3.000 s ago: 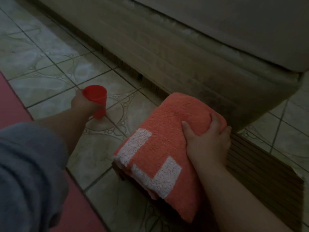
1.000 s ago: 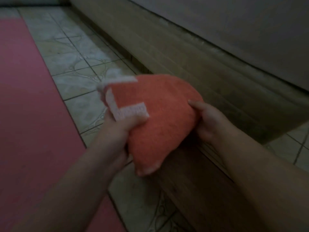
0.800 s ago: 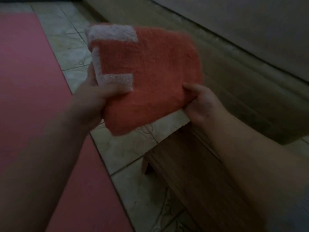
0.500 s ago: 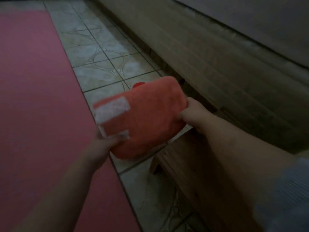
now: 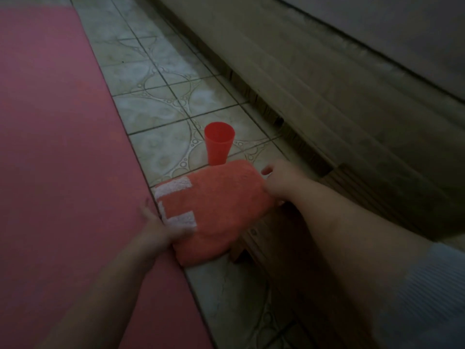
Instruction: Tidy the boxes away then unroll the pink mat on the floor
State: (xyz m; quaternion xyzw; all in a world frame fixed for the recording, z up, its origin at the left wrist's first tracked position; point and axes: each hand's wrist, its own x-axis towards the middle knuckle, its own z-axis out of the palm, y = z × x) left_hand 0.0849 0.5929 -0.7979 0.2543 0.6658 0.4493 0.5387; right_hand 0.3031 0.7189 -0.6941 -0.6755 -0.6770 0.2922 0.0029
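Note:
The pink mat (image 5: 63, 172) lies flat on the floor along the left side. A folded orange towel (image 5: 216, 210) with white patches sits low beside the mat's edge, partly over the tiles and the corner of a wooden stool. My left hand (image 5: 156, 230) grips the towel's near-left corner. My right hand (image 5: 279, 182) holds the towel's far-right end, its fingers blurred. No boxes are in view.
A red plastic cup (image 5: 218, 143) stands upright on the tiled floor (image 5: 161, 107) just behind the towel. A low wooden stool (image 5: 276, 248) lies under my right arm. A bed (image 5: 352, 84) runs along the right side.
Both hands have brought the orange towel down from chest height to floor level beside the mat. The red cup, earlier held in my left hand, now stands alone on the tiles.

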